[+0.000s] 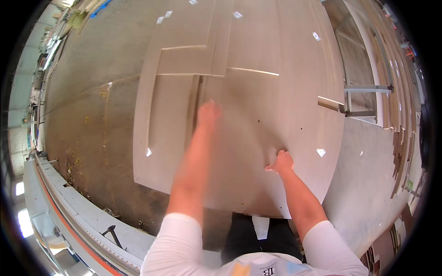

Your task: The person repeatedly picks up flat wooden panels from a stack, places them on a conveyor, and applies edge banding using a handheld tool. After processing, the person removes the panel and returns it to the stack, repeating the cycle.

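In front of me lie several flat, grey-beige board panels of different sizes, stacked or laid side by side. My left hand (209, 112) is smeared by motion over the panels, beside a dark narrow gap (198, 99) at the edge of a smaller board (172, 108). Whether its fingers hold anything does not show. Farther right and nearer to me, my right hand (282, 162) rests on a large panel (271, 184) with its thumb stretched out to the left. Nothing shows in it. Small white labels, one a sticker (321, 152) by my right hand, lie on several boards.
A long machine bed with an orange strip (69, 221) runs along the lower left. Stained concrete floor (92, 119) lies beyond the panels' left edge. At the right stand a metal frame (368, 88) and a stack of long boards (396, 92).
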Available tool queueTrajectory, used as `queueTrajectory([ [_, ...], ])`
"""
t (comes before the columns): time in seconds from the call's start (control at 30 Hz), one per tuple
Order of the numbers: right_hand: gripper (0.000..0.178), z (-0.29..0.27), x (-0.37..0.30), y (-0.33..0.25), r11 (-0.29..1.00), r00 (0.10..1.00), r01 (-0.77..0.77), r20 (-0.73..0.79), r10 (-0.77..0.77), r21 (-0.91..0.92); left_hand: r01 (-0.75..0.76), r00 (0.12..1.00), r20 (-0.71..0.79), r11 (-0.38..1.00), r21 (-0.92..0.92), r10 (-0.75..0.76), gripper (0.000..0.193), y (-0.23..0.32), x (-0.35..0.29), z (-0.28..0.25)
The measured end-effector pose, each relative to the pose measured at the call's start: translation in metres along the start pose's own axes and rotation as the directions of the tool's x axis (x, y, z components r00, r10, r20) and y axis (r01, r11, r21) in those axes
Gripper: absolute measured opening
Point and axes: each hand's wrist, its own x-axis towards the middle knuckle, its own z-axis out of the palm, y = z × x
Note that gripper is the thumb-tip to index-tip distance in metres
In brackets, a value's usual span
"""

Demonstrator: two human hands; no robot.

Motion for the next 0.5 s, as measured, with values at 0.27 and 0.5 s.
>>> queueTrajectory([
  [0.27,0.091,-0.002,0.0,-0.01,0.998,0.998,-0.057,0.031,0.057,-0.023,-0.02,0.99,-0.135,0.892,-0.451,-0.046,0.047,0.071,0.14,0.023],
  [0.5,0.093,-0.018,-0.009,-0.013,0.999,0.998,-0.036,0.05,0.038,-0.033,-0.043,0.968,-0.234,0.867,-0.496,-0.085,0.032,0.075,0.163,0.037],
])
